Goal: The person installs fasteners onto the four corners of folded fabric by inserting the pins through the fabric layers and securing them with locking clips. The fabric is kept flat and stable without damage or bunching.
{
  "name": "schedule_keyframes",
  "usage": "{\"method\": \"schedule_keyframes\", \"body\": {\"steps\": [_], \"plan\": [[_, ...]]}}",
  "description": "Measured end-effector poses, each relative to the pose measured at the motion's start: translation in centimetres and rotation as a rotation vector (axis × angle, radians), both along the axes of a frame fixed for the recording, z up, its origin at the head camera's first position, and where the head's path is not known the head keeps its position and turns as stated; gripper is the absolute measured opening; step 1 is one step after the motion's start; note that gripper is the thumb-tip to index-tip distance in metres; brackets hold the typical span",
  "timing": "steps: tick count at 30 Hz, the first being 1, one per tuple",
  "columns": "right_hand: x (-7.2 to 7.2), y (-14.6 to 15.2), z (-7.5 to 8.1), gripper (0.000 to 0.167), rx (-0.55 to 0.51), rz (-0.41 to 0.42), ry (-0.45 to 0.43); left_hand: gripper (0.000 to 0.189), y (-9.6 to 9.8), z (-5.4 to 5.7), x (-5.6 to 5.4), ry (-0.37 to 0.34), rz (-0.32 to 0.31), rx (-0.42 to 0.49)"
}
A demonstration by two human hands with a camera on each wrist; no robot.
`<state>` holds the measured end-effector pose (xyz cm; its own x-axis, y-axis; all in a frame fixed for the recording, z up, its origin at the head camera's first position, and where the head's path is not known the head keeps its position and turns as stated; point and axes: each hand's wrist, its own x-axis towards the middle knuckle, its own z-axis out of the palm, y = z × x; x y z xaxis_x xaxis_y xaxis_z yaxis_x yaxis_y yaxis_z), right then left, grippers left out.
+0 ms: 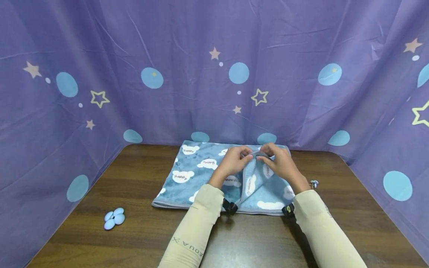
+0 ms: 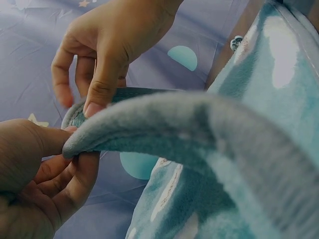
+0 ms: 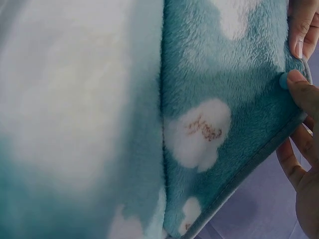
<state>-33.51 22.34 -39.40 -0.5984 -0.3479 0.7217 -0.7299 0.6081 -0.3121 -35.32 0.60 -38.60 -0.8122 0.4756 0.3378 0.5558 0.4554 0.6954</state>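
Note:
A teal fleece blanket [image 1: 197, 180] with white bear-head shapes, "Happy" lettering and a grey bound edge lies folded on the table. One part is lifted near its far right. My left hand [image 1: 231, 163] pinches the grey edging there between thumb and fingers. Close beside it, my right hand [image 1: 281, 165] holds the same lifted edge. In the right wrist view, the right thumb presses on a small round blue piece [image 3: 283, 80] against the fleece, near the corner; most of that piece is hidden, so its kind cannot be told.
Several pale blue oval pieces [image 1: 114, 219] lie grouped on the brown wooden table [image 1: 83, 242] at the left. A small bunch of pale-headed pieces [image 1: 314, 183] sits right of the blanket. A purple curtain [image 1: 187, 89] surrounds the table's back and sides.

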Motion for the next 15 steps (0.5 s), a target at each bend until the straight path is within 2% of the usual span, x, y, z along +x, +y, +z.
{"method": "schedule_keyframes", "body": {"steps": [4,10,15], "plan": [[-0.03,-0.30,0.00,0.042,-0.014,0.016,-0.001,0.020,-0.08,-0.13,0.06,-0.011,0.003,0.000],[-0.27,-0.51,-0.33,0.029,-0.016,0.016,0.039,0.021,-0.13,-0.13,0.15,-0.015,0.019,-0.007],[-0.31,-0.46,-0.45,0.024,-0.024,0.015,0.043,0.021,0.12,-0.04,0.25,-0.003,0.008,-0.003]]}}
